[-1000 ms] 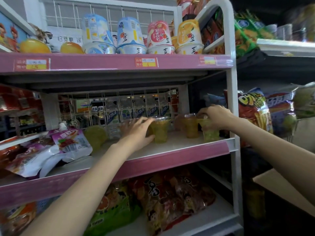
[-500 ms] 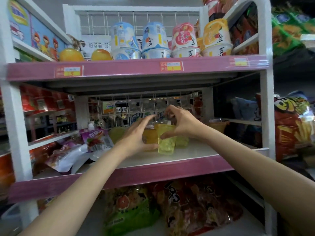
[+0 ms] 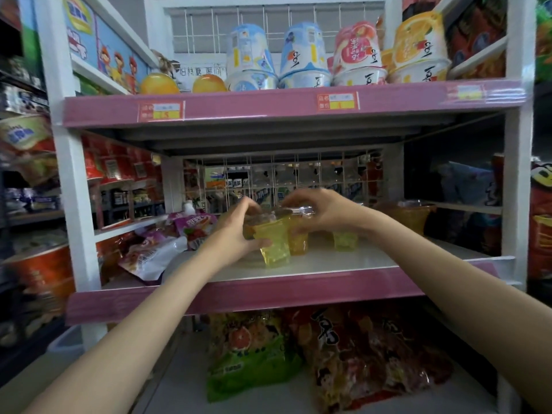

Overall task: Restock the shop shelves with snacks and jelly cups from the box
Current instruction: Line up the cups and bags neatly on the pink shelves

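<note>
Left hand (image 3: pixel 236 231) grips the near yellow cup (image 3: pixel 273 243) from the left, thumb under its side, fingers curled over the rim. Right hand (image 3: pixel 321 212) pinches the rim of the orange cup (image 3: pixel 298 240) just behind it, fingers curled. Both cups stand on the middle shelf (image 3: pixel 343 261), touching each other. A green cup (image 3: pixel 345 240) stands to the right, near them. Pouches (image 3: pixel 167 243) lie at the shelf's left end.

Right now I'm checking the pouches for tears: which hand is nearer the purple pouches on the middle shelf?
Left. The left hand grips a yellow jelly cup just right of the purple pouches; the right hand is further right, beyond that cup.
</note>
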Demonstrator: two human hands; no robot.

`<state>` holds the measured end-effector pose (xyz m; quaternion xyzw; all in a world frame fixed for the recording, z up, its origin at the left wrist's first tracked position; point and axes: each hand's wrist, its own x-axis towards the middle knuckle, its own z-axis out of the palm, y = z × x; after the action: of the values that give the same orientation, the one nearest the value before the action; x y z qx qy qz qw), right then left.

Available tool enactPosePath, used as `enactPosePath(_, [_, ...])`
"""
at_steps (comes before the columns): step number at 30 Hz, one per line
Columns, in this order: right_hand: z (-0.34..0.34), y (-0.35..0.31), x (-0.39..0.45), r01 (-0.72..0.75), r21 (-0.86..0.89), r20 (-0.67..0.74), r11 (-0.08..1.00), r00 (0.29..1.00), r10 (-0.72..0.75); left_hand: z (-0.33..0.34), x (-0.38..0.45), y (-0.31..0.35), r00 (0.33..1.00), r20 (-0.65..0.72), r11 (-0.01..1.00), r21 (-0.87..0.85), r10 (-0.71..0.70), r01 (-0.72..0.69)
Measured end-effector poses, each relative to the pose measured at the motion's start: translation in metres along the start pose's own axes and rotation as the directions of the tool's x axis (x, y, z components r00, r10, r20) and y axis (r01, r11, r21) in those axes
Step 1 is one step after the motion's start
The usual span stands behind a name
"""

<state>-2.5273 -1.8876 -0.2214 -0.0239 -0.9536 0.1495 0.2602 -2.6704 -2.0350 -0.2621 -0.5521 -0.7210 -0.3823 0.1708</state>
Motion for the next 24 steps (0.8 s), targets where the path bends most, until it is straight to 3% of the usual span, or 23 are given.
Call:
enactPosePath(4, [-0.013,0.017,0.000,-0.048,-0.043,-0.204,0.998,0.978,0.038,-0.015,0.007,-0.014,0.996,0.018,0.995,0.059,-0.083,0.081])
enactPosePath(8, [0.001,0.024,0.011,-0.077,-0.232,-0.016,0.970,0.997,0.076,-0.024,0.021,-0.024,0.988,0.008,0.973,0.175,-0.152,0.148])
enactPosePath(12, [0.022,0.030,0.026,-0.017,-0.289,-0.050,0.957,0.999,0.003,-0.006,0.041,-0.029,0.974,-0.010,0.939,0.262,-0.226,0.221])
enactPosePath(21, [0.023,0.040,0.016,0.015,-0.290,-0.125,0.957,0.991,-0.053,0.013,0.047,-0.030,0.980,0.009,0.929,0.319,-0.201,0.188])
enactPosePath(24, [0.008,0.044,0.000,-0.027,-0.301,-0.212,0.953,0.977,-0.039,0.011,0.043,-0.017,0.996,-0.056,0.964,0.252,-0.069,0.081])
